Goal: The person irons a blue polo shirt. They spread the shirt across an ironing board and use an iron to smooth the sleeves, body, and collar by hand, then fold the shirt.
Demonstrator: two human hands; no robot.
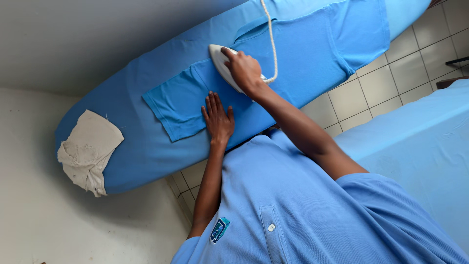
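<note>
A blue polo shirt [303, 54] lies spread over a blue-covered ironing board [132, 161] that runs from lower left to upper right. My right hand [245, 72] grips the handle of a white iron [218, 59], which rests on the shirt near the base of one sleeve [176, 105]. The iron's white cord [271, 34] runs up from my right hand and out of the top of the view. My left hand [218, 121] lies flat with fingers spread on the shirt, just below the iron. My own blue polo shirt [303, 215] fills the bottom of the view.
A crumpled off-white cloth [90, 149] sits on the board's rounded left end. Pale floor tiles [386, 83] show under the board at right. A light blue covered surface [420, 146] stands at the right. A pale wall [58, 44] is at the left.
</note>
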